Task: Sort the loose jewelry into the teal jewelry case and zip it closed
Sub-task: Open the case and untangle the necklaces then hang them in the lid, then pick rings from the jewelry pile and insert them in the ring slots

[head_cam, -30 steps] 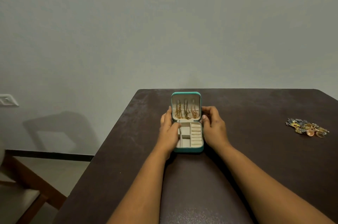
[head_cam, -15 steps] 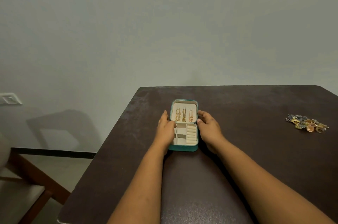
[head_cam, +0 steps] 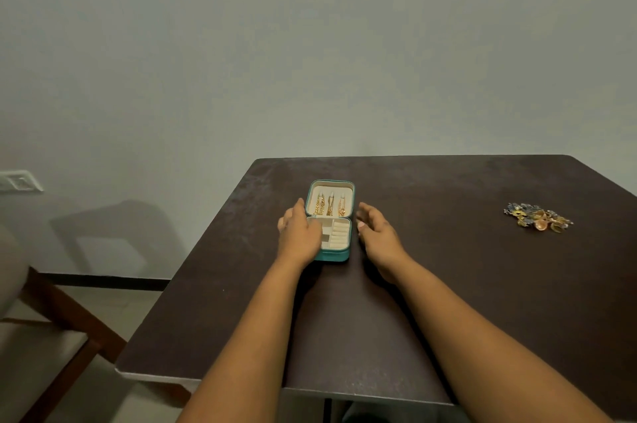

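The teal jewelry case [head_cam: 332,255] lies open and flat on the dark table [head_cam: 431,284], its cream lid showing three gold chains [head_cam: 329,204] hanging inside. The cream tray half has small compartments and ring rolls. My left hand [head_cam: 298,233] rests over the tray's left edge with relaxed fingers. Just right of the case, a small gap away, my right hand [head_cam: 377,233] hovers with loosely spread fingers, holding nothing. A pile of loose jewelry [head_cam: 537,217], gold, blue and orange pieces, lies far to the right.
The table's left edge and near-left corner [head_cam: 119,369] drop off to the floor. A wooden chair [head_cam: 51,326] stands at the far left. A grey wall rises behind the table.
The lid has been laid back flat from upright. My right hand has let go and drawn away from the case's side. My left hand has slid over the tray edge.
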